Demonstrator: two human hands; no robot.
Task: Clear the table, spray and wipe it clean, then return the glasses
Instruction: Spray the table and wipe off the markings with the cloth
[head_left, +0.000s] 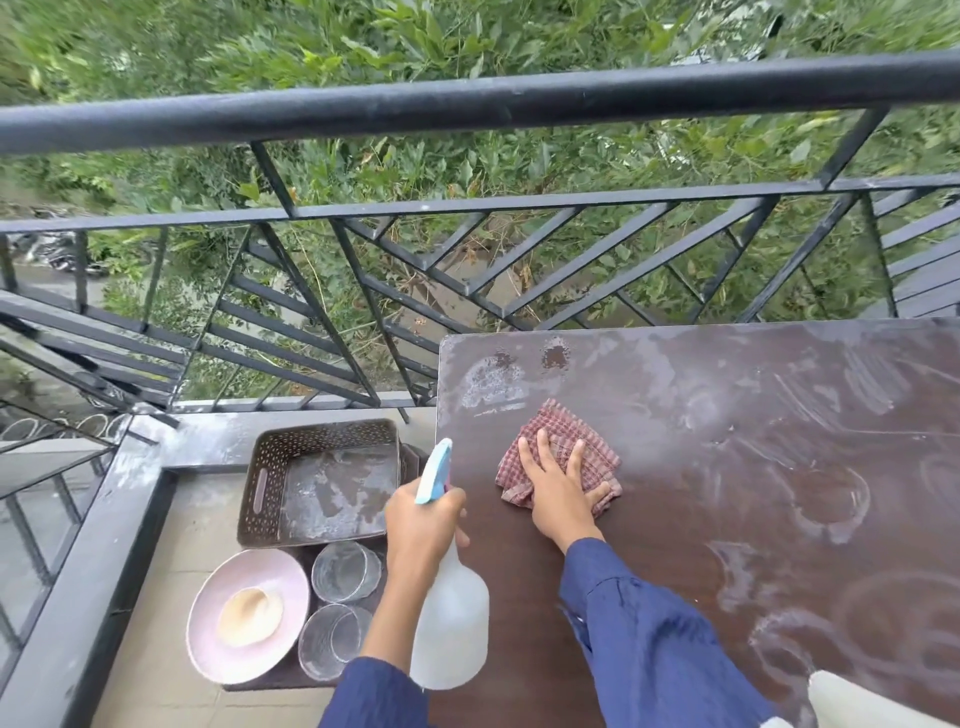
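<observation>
A dark brown table (727, 519) fills the right side, smeared with pale dust and wet patches near its far left corner. My right hand (556, 483) presses flat on a red checked cloth (571, 441) on the tabletop, fingers spread. My left hand (421, 525) grips a white spray bottle (449, 634) with a blue nozzle, held at the table's left edge. Two clear glasses, one (347, 571) behind the other (332, 642), stand on a low surface to the left of the table.
A brown perforated basket (260, 483) and a pink bowl (208, 623) with tan powder sit beside the glasses. A black metal railing (467, 104) runs behind the table, with foliage beyond. A white object (857, 701) shows at the bottom right.
</observation>
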